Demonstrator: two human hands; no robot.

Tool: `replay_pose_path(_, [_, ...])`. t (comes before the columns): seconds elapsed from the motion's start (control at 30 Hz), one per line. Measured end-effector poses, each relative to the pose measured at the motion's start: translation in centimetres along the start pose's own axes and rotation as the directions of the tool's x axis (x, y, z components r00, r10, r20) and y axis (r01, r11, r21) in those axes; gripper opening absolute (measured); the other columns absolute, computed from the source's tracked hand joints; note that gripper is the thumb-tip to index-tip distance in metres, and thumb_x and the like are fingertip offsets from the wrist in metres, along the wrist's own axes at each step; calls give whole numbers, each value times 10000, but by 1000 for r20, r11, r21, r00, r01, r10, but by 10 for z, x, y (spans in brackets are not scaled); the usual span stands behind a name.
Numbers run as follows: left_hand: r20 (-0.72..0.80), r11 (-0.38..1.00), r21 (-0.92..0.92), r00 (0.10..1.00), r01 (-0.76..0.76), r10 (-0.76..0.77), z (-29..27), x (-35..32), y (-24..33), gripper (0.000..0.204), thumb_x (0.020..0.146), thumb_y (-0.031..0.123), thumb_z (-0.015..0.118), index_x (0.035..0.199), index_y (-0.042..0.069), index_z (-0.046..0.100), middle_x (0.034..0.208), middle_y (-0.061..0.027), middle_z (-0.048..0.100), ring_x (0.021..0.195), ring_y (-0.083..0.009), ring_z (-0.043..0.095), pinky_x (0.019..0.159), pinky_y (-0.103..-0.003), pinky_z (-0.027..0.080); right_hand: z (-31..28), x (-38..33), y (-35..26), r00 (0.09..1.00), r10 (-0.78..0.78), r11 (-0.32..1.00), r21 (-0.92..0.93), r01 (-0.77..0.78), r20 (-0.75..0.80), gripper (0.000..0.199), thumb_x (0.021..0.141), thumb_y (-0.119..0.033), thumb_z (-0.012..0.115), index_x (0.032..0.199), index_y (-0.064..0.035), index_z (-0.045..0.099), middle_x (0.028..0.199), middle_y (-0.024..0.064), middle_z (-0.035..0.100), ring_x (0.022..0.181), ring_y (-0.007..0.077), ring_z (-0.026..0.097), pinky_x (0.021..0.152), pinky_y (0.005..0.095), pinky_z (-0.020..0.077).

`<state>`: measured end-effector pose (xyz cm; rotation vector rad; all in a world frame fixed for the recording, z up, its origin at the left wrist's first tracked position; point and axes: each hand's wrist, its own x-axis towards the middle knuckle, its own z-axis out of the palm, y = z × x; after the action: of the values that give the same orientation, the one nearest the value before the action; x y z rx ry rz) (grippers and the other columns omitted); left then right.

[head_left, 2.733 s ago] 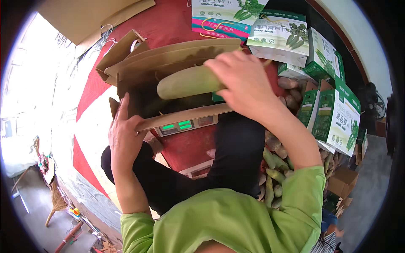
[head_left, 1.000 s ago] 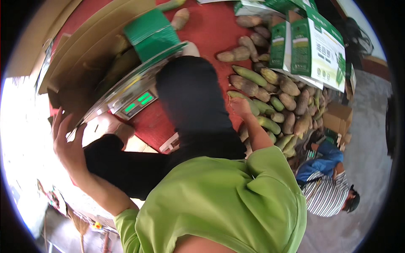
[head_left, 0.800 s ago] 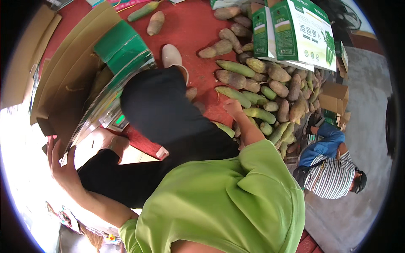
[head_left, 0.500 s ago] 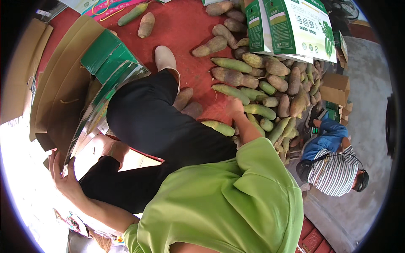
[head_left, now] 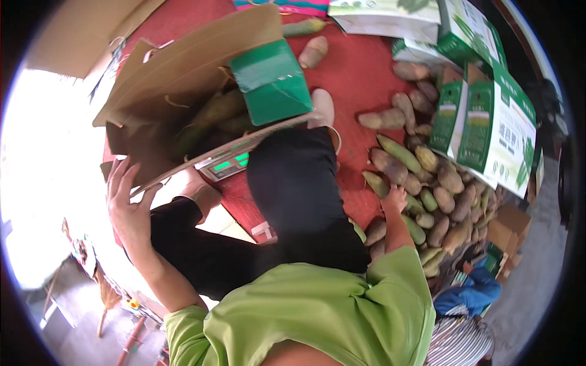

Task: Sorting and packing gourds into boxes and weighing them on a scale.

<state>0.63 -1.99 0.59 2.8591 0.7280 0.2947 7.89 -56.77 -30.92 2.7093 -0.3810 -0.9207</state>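
Note:
My left hand (head_left: 129,204) holds the near corner of an open cardboard box (head_left: 201,67), its edge between thumb and fingers. Inside the box lie dim, long green radishes (head_left: 220,113); a green flap (head_left: 271,82) stands up at one side. To the right, my right hand (head_left: 395,200) reaches into a heap of radishes, fingers closed around the end of a green radish (head_left: 375,183). The heap mixes green radishes and brownish, soil-coated ones (head_left: 450,177). My legs are between the box and the heap.
A scale with a lit green display (head_left: 229,166) shows beside the box. White-and-green cartons (head_left: 506,131) stand on the heap's far side. Two loose radishes, one brownish (head_left: 314,52), lie on the red floor covering (head_left: 360,73). A person in a striped shirt (head_left: 458,341) is at lower right.
The view has swung, so the box and heap sit differently in it, and the scale display now shows. My left hand stays at the box's edge, my right hand at the radishes.

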Motion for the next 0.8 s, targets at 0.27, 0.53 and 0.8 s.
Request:
replay_pose_path(0.27, [25, 1000, 19, 1000, 11, -12, -7, 1, -1, 443, 588, 50, 790, 1013, 18, 669, 1197, -96, 613, 1212, -295, 504, 971, -393, 438, -10, -11, -6, 999, -49, 998, 34, 49, 18, 669, 586, -195, 803, 1152, -124, 453, 1160, 79, 549, 1145, 284, 503, 879, 460, 480])
replay_pose_path(0.53, [-13, 997, -37, 998, -61, 60, -8, 1, -12, 385, 620, 113, 780, 986, 61, 673, 1181, -56, 615, 1207, -264, 505, 979, -409, 407, -85, -20, -16, 947, -244, 843, 439, 313, -207, 685, 586, -115, 803, 1189, -42, 486, 1125, 134, 581, 1039, 302, 562, 873, 402, 473])
replay_pose_path(0.8, [1, 999, -31, 1000, -28, 28, -11, -7, -17, 360, 651, 141, 768, 994, 75, 676, 1200, -43, 603, 1220, -240, 489, 988, -408, 398, -299, -78, -92, 552, -433, 411, 390, 824, -712, 611, 662, 0, 741, 1211, 16, 474, 1122, 114, 585, 976, 195, 568, 867, 318, 454])
